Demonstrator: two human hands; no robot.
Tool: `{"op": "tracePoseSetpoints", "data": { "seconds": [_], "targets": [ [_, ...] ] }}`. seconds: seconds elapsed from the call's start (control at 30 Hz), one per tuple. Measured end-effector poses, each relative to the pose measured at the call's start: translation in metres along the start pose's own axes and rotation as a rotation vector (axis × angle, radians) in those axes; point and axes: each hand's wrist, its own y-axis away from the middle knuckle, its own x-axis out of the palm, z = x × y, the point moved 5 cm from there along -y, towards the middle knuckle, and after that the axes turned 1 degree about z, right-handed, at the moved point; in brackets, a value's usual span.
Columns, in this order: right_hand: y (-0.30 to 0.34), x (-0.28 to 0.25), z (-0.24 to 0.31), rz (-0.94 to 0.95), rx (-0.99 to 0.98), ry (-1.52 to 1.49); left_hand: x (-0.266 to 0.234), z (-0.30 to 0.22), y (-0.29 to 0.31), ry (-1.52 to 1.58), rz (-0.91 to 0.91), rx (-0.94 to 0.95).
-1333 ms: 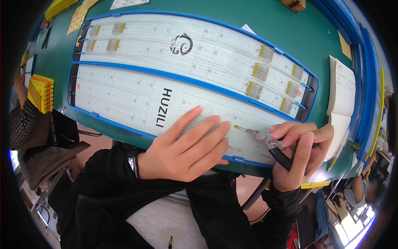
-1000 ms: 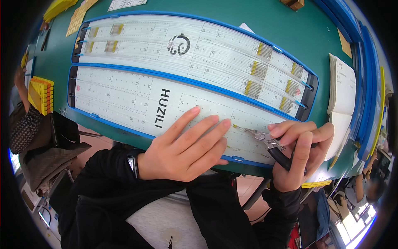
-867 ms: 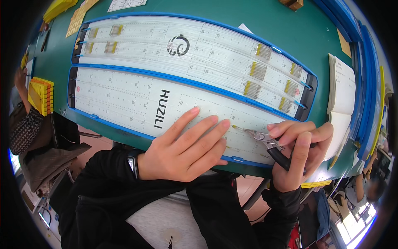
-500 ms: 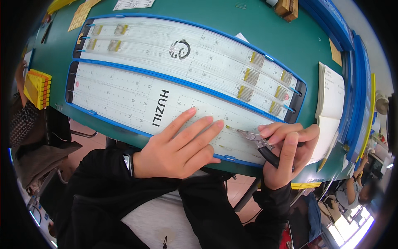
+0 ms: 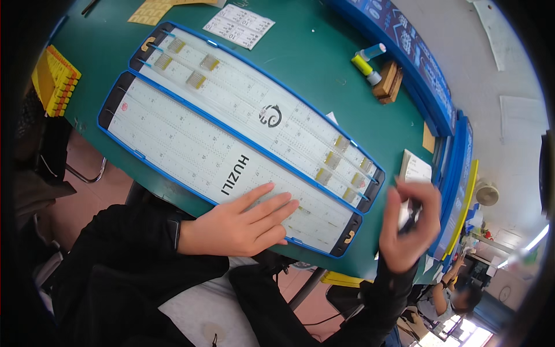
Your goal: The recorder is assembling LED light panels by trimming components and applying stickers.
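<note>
A long, open blue-rimmed case lies slantwise across the bench, its two white panels side by side. It looks like a fishing-rig case, with fine lines running lengthwise. My left hand rests palm down on the nearer panel, fingers stretched out. Off the case's right end, my right hand is raised and smeared by motion, its fingers curled around dark-handled nippers, only partly visible. On the far panel sit small yellowish bundles of thin pieces. A few tiny yellowish bits lie just right of my left fingertips.
Printed white cards lie behind the case. At the back right are a wooden block and a yellow-and-blue tube. An open notebook is beyond my right hand. Yellow racks stand at far left; a person is at lower right.
My right hand has pulled back from the nearer panel with the nippers, out past the case's right end. My left hand stays on the panel. The whole view has turned and shifted.
</note>
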Motion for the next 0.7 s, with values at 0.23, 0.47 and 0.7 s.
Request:
{"op": "tracePoseSetpoints", "data": {
  "seconds": [0.23,0.47,0.7],
  "targets": [
    [-0.092,0.084,-0.083,0.190,0.081,0.073,0.000,-0.001,-0.004,0.036,-0.032,0.004],
    [-0.127,0.115,-0.081,0.263,0.161,0.204,-0.006,-0.002,0.003,0.040,-0.020,-0.047],
    [-0.065,0.048,-0.087,0.153,0.086,-0.019,-0.012,0.000,0.002,0.131,-0.004,-0.087]
  ]
}}
